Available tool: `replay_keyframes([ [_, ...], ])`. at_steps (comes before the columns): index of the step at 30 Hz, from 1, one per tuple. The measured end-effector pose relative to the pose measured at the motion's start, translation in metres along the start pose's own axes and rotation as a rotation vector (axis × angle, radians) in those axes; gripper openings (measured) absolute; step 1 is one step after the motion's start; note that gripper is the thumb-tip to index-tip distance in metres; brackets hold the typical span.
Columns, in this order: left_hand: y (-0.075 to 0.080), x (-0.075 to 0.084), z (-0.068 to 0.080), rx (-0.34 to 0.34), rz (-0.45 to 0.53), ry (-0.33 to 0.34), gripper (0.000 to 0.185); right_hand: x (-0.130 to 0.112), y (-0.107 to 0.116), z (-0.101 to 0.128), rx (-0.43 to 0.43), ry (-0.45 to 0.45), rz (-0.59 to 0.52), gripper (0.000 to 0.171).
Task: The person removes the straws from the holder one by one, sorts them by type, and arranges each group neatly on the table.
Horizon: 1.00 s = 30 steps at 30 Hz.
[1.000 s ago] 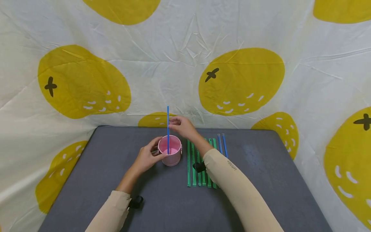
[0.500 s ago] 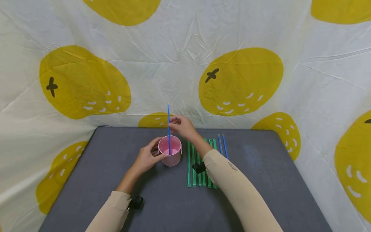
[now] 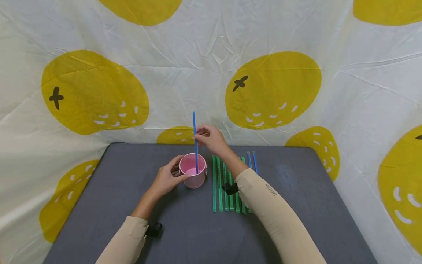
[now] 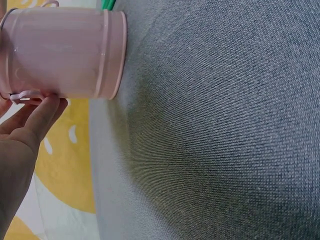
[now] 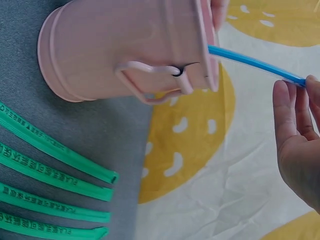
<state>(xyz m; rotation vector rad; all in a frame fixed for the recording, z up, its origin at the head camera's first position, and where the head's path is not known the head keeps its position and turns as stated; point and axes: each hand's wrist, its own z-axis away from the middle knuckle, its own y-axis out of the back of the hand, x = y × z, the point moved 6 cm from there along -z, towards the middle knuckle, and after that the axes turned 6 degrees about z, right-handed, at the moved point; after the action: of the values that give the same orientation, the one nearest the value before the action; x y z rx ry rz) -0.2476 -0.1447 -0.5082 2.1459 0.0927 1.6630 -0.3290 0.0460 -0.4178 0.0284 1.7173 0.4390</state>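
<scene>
A small pink bucket (image 3: 194, 180) with side handles stands upright on the table. My left hand (image 3: 169, 178) grips it from the left, thumb at the front of the rim and fingers around the far side. In the left wrist view, those fingers (image 4: 44, 117) touch the bucket's wall beside a handle mount. A long blue straw (image 3: 195, 126) rises nearly upright from inside the bucket. My right hand (image 3: 212, 139) pinches it above the rim between thumb and fingertips. In the right wrist view, the straw (image 5: 255, 63) shows a clear wrapper edge, and its lower end is hidden in the bucket.
Several green-wrapped straws (image 3: 219, 185) lie side by side on the grey table (image 3: 184, 227), right of the bucket. Blue straws (image 3: 255, 161) lie beyond them, partly hidden by my right forearm. A fruit-print cloth (image 3: 184, 91) hangs behind the table's far edge.
My right hand has shifted slightly up and to the right, and the blue straw has moved with it toward the bucket's right side. The left hand and the bucket have stayed in place.
</scene>
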Motion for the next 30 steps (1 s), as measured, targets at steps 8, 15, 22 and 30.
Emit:
replay_keyframes([
  [8, 0.0, 0.0, 0.0, 0.005, -0.018, 0.001, 0.078, -0.021, 0.018, 0.004, 0.039, 0.037, -0.008, 0.024],
  [15, 0.001, -0.001, -0.002, 0.008, -0.019, 0.005, 0.078, -0.041, 0.042, 0.006, 0.066, 0.1, -0.005, 0.024],
  [22, 0.0, -0.001, -0.003, 0.004, -0.018, 0.013, 0.077, -0.061, 0.07, 0.009, 0.121, 0.152, -0.091, 0.023],
  [30, -0.001, -0.001, -0.005, -0.002, -0.028, 0.008, 0.078, -0.077, 0.102, 0.026, 0.161, 0.169, -0.111, 0.022],
])
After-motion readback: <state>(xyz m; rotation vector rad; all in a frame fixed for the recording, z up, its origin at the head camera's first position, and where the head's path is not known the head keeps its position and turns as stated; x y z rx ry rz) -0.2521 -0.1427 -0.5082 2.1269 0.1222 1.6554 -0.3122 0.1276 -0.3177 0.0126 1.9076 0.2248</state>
